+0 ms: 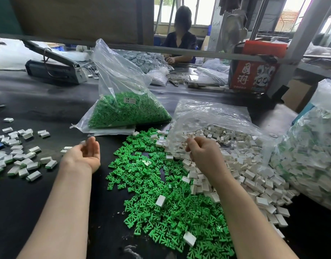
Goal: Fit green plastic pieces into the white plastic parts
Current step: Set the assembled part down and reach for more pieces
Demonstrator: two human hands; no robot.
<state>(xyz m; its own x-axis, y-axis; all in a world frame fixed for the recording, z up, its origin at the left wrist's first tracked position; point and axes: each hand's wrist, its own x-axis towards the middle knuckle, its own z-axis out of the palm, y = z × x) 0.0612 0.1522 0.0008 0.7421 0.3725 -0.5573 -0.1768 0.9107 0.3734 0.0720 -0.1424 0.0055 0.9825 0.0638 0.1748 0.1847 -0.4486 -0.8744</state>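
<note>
Nearest, green plastic pieces (161, 193) are spread on the worktop (48, 184) between both hands.
Beyond, the right hand (204, 156) is curled over white plastic parts (241, 171), contents unclear; the left hand (86, 156) is held released, palm up, farther off.

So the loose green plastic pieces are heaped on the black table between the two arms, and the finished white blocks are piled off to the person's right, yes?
Not quite. The head view shows the loose green plastic pieces heaped on the black table between the arms, but the finished white blocks lie scattered to the person's left, beyond the left hand.
</note>
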